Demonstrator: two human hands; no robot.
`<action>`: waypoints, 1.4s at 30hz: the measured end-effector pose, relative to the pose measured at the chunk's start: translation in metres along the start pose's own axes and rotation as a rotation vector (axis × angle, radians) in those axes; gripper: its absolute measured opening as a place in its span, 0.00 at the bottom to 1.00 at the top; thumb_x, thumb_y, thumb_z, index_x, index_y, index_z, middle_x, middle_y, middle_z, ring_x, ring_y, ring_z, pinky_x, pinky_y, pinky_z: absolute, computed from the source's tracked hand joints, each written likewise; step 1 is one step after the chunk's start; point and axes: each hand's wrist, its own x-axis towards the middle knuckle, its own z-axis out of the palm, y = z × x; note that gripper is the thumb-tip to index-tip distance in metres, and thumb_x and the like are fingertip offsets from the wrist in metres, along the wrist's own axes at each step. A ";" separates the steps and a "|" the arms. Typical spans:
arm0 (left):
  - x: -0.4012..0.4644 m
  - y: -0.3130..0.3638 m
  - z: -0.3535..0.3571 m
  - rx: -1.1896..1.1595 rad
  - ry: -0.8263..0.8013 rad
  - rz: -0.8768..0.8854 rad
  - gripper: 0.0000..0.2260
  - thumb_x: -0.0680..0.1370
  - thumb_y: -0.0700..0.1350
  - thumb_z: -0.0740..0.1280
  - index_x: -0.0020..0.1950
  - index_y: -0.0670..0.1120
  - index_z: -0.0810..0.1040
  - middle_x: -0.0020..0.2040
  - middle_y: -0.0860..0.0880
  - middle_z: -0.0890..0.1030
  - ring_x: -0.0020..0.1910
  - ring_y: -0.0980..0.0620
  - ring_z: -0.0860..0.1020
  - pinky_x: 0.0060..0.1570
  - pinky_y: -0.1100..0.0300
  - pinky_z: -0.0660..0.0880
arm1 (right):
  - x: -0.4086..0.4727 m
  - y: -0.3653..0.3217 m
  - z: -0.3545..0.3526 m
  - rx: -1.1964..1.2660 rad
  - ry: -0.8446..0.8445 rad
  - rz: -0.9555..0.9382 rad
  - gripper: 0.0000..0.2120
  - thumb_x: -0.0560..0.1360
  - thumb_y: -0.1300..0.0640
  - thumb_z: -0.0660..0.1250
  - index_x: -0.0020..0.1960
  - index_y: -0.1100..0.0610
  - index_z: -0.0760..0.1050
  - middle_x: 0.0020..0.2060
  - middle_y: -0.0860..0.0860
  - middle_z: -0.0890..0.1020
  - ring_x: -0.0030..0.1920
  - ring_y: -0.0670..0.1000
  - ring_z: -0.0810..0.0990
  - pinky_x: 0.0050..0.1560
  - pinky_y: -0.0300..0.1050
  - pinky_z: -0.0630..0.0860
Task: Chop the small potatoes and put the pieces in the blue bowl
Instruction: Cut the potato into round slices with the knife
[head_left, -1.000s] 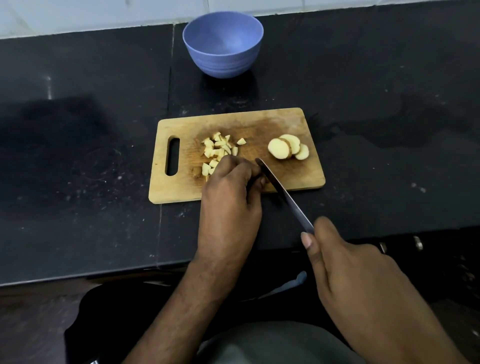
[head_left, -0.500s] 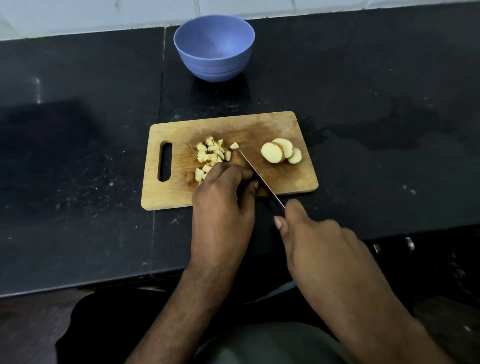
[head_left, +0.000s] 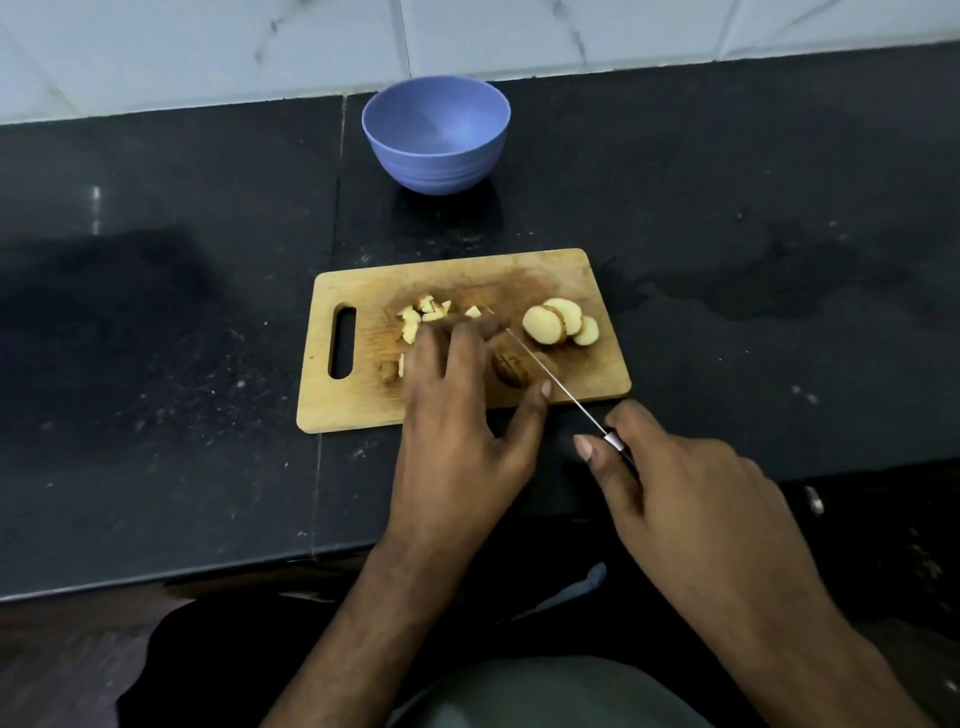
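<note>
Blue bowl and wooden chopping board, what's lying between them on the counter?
Nothing: in the head view, only bare black countertop separates the round blue plastic bowl from the wooden chopping board.

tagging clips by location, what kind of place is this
Most likely a home kitchen: a dark stone counter against a white tiled wall, with a wooden chopping board of cut potato on it.

Dim, soft wide-angle view (fingertips motion-blurred), dull glare on countertop (head_left: 156, 270)
</note>
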 end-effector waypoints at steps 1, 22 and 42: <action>0.001 0.001 0.000 0.039 -0.009 0.023 0.24 0.75 0.47 0.73 0.69 0.53 0.71 0.67 0.52 0.67 0.66 0.54 0.67 0.63 0.62 0.68 | 0.000 0.000 0.002 -0.004 -0.002 0.002 0.16 0.78 0.36 0.45 0.52 0.44 0.66 0.29 0.44 0.73 0.27 0.44 0.70 0.27 0.36 0.60; 0.019 0.002 0.001 0.140 -0.098 0.010 0.26 0.70 0.52 0.57 0.69 0.60 0.73 0.71 0.54 0.63 0.69 0.55 0.61 0.60 0.51 0.59 | -0.013 0.004 -0.007 0.058 -0.013 0.019 0.16 0.77 0.33 0.46 0.50 0.42 0.64 0.31 0.42 0.74 0.29 0.42 0.73 0.27 0.32 0.61; 0.003 -0.011 -0.006 0.259 0.027 -0.067 0.16 0.77 0.48 0.71 0.61 0.54 0.70 0.51 0.62 0.75 0.54 0.57 0.71 0.52 0.57 0.56 | -0.018 -0.007 -0.002 0.217 -0.184 0.005 0.14 0.78 0.38 0.43 0.41 0.43 0.60 0.26 0.45 0.73 0.26 0.43 0.75 0.25 0.36 0.68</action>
